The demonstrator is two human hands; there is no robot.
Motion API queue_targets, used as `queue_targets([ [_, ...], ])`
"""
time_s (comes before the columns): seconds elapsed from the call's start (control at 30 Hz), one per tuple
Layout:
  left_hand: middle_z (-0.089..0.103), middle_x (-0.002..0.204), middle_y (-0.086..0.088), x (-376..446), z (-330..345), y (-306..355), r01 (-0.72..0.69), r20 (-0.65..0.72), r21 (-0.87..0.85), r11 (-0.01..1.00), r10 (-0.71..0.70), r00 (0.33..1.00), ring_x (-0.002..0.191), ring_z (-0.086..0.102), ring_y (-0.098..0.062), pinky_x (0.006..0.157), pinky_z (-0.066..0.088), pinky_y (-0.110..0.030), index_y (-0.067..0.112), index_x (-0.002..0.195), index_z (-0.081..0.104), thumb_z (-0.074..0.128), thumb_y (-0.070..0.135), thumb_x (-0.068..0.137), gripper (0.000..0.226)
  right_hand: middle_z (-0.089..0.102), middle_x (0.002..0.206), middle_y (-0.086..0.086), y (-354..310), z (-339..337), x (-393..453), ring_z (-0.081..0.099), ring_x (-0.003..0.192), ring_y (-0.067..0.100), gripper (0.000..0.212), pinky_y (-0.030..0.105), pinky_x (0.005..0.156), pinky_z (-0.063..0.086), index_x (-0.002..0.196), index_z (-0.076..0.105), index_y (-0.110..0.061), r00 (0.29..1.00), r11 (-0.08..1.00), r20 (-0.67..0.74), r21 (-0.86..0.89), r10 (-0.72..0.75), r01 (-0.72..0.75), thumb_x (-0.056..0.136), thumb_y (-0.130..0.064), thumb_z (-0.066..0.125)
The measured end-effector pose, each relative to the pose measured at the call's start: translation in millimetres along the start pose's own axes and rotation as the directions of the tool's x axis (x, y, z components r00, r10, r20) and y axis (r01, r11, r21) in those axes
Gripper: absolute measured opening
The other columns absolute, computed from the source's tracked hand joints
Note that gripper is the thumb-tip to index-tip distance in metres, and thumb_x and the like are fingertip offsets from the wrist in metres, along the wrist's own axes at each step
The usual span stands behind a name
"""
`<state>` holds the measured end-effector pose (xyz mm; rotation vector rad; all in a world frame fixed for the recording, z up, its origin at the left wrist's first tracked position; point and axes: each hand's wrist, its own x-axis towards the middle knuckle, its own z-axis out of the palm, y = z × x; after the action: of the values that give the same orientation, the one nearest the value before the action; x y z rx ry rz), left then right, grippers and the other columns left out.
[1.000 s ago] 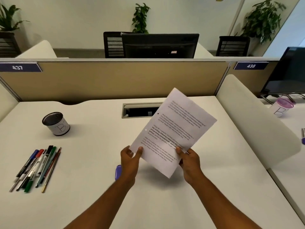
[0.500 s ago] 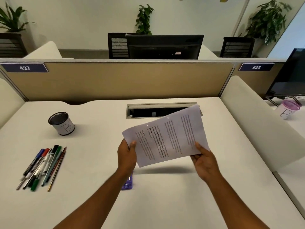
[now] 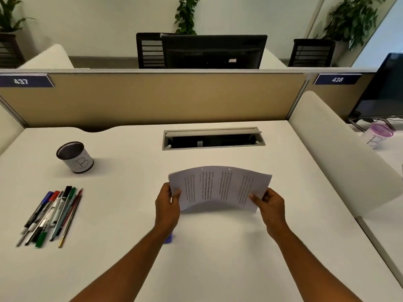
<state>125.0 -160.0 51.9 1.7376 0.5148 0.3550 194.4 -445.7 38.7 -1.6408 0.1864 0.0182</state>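
Left hand [image 3: 166,205] and right hand [image 3: 271,205], centre of the frame, each pinch one short edge of a printed sheet of paper [image 3: 220,188], thumb on top and fingers curled beneath. The sheet now lies sideways between them, its lines of print running toward the top of the frame, and it bows upward in the middle. A second ago it stood tilted on a diagonal, higher in the frame. Since then it has been turned to lie crosswise and brought lower, close over the desk [image 3: 218,269]. Whether its near edge touches the surface cannot be told. Two small holes show near its far edge. The turn and descent suggest that the sheet is about to be laid flat.

A small purple object [image 3: 169,239] shows beside the left forearm, largely hidden. A row of pens [image 3: 52,214] lies at lower left, with a mesh cup [image 3: 75,156] marked "B" beyond them. A cable slot [image 3: 212,139] opens above the sheet.
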Motion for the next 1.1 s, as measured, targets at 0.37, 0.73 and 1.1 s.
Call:
queue_targets([
  [0.37, 0.065, 0.111, -0.001, -4.6, 5.6, -15.0, 0.04, 0.058, 0.15, 0.988, -0.049, 0.997, 0.1, 0.063, -0.021, 0.074, 0.051, -0.021, 0.018, 0.116, 0.056, 0.048, 0.014, 0.103, 0.016, 0.074, 0.104, -0.012, 17.3, 5.0, -12.1, 0.071, 0.095, 0.007, 0.027, 0.015, 0.07, 0.057, 0.115, 0.067, -0.024, 0.997, 0.995, -0.023, -0.073, 0.074, -0.075, 0.091, -0.014, 0.075],
  [0.73, 0.05, 0.14, -0.004, 8.2, 5.6, 8.1, 0.09, -0.134, -0.022, 0.996, -0.093, 0.987, 0.131, 0.047, -0.02, 0.109, 0.042, -0.04, 0.011, 0.137, 0.04, 0.07, 0.021, 0.091, 0.055, 0.077, 0.106, 0.011, 1.2, 12.7, -4.1, 0.069, 0.1, 0.029, 0.007, 0.048, 0.092, 0.055, 0.093, 0.074, -0.015, 0.966, 0.962, -0.036, 0.109, 0.254, -0.249, 0.09, -0.008, 0.073],
  [1.1, 0.069, 0.116, -0.003, 5.9, 40.9, 39.6, 0.349, 0.091, -0.523, 0.778, -0.356, 0.93, 0.099, 0.07, -0.019, 0.09, 0.059, -0.044, 0.019, 0.125, 0.056, 0.058, 0.01, 0.098, 0.029, 0.077, 0.114, 0.001, -1.5, 67.3, -42.3, 0.07, 0.107, 0.028, 0.042, 0.045, 0.08, 0.063, 0.121, 0.065, -0.024, 0.905, 0.823, 0.261, 0.386, 0.336, -0.417, 0.081, -0.016, 0.077],
])
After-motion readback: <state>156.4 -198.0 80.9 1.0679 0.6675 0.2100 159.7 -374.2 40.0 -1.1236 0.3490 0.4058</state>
